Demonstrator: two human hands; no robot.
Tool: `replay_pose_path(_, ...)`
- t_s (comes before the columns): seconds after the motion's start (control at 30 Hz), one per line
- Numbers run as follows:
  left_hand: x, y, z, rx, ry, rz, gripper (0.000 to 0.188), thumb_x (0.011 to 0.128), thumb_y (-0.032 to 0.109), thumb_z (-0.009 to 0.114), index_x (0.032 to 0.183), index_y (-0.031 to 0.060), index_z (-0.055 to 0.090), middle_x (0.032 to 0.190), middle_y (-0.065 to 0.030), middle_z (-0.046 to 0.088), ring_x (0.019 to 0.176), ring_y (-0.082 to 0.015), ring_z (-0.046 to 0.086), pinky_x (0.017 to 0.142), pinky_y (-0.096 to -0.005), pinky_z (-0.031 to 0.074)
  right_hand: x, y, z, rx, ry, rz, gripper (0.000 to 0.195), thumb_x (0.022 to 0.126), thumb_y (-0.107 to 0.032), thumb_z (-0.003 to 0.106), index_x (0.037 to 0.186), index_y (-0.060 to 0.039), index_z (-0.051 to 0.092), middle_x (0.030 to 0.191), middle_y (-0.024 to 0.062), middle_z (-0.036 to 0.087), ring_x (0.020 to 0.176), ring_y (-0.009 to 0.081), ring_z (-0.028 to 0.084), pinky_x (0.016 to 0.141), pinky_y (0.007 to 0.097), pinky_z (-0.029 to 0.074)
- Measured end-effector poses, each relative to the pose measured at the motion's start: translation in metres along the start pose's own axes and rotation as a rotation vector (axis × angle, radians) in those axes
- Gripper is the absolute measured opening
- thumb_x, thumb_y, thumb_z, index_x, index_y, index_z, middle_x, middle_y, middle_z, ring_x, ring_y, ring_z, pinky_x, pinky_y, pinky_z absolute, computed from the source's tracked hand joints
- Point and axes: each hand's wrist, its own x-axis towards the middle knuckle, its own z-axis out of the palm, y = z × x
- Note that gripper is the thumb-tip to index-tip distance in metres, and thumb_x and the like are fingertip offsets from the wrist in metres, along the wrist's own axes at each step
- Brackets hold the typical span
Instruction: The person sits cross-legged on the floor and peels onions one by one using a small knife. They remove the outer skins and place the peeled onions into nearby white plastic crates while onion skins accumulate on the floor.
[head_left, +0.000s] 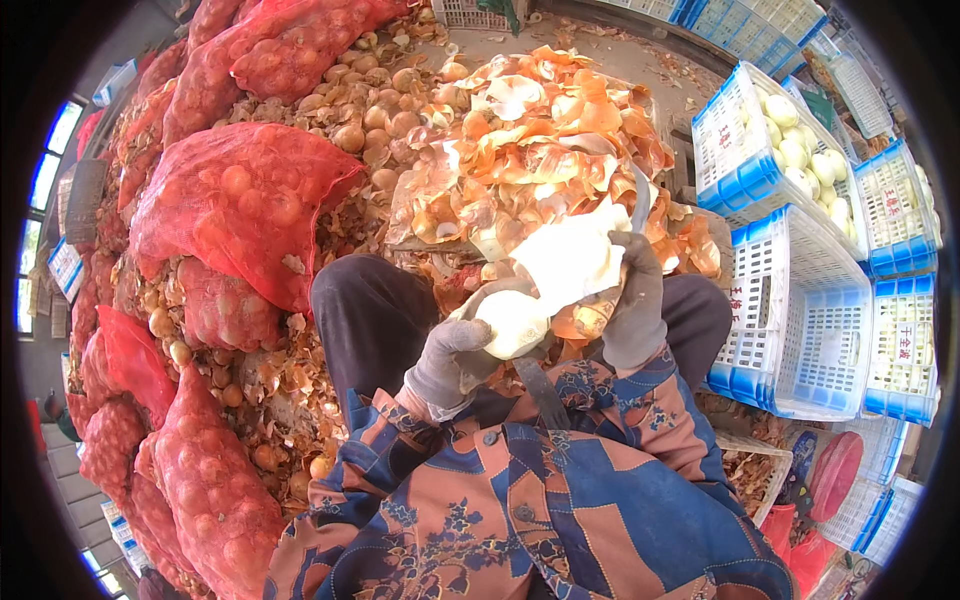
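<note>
My left hand (454, 360), in a grey glove, holds a peeled white onion (516, 324) in front of my lap. A large pale onion layer (571, 259), overexposed, hangs from my gloved right hand (637, 304). Brown onion skin (589, 313) also shows by the right fingers. Above that hand rises a narrow grey curved blade (641, 199), its handle hidden. Below the onion a dark strip (541, 390) runs toward my shirt; I cannot tell what it is. Beyond my hands lies a heap of orange-brown onion skins (547, 150).
Red mesh sacks of onions (244, 199) crowd the left. Loose unpeeled onions (375, 120) lie behind the skin heap. At right, a white-and-blue crate (739, 161) holds peeled onions (799, 146), beside an upturned-sided crate (821, 337). A red round seat (836, 476) stands lower right.
</note>
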Motion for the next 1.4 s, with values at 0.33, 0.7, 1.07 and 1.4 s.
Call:
replay_pose_path(0.33, 0.004, 0.001, 0.006, -0.012, 0.072, -0.071, 0.064, 0.082, 0.020, 0.062, 0.139, -0.0012, 0.040, 0.122, -0.0176, 0.059, 0.106, -0.0264, 0.063, 0.091, -0.0359, 0.053, 0.010, -0.022, 0.021, 0.136, -0.026, 0.068, 0.021, 0.088, -0.012, 0.056, 0.103, 0.0022, 0.061, 0.089, 0.0134, 0.069, 0.070, 0.0225, 0.070, 0.054, 0.0317, 0.061)
replay_pose_path(0.7, -0.002, 0.014, 0.001, 0.073, 0.050, -0.001, 0.077, 0.073, 0.024, 0.070, 0.142, 0.0055, 0.041, 0.121, -0.0283, 0.060, 0.103, -0.0360, 0.065, 0.089, -0.0392, 0.054, 0.069, -0.064, 0.005, -0.298, -0.140, -0.464, 0.025, 0.096, -0.020, 0.051, 0.112, -0.0008, 0.055, 0.098, 0.0112, 0.066, 0.075, 0.0192, 0.068, 0.061, 0.0280, 0.060)
replay_pose_path(1.07, 0.011, 0.016, -0.005, -0.163, 0.142, 0.028, 0.059, 0.097, 0.055, 0.042, 0.126, 0.0051, 0.053, 0.117, -0.0247, 0.060, 0.097, -0.0361, 0.061, 0.080, -0.0445, 0.052, 0.086, -0.034, -0.042, -0.922, 0.265, -0.043, 0.017, 0.087, -0.015, 0.061, 0.084, 0.0014, 0.064, 0.071, 0.0097, 0.064, 0.053, 0.0178, 0.061, 0.047, 0.0292, 0.047)
replay_pose_path(1.4, 0.074, 0.024, 0.033, 0.203, 0.425, -0.049, 0.050, 0.095, 0.054, 0.050, 0.110, 0.0073, 0.057, 0.101, -0.0122, 0.062, 0.084, -0.0259, 0.060, 0.073, -0.0373, 0.053, 0.024, -0.017, -0.073, -0.388, 0.297, 0.177, 0.029, 0.085, -0.014, 0.067, 0.098, 0.0109, 0.061, 0.077, 0.0198, 0.067, 0.052, 0.0247, 0.061, 0.042, 0.0357, 0.047)
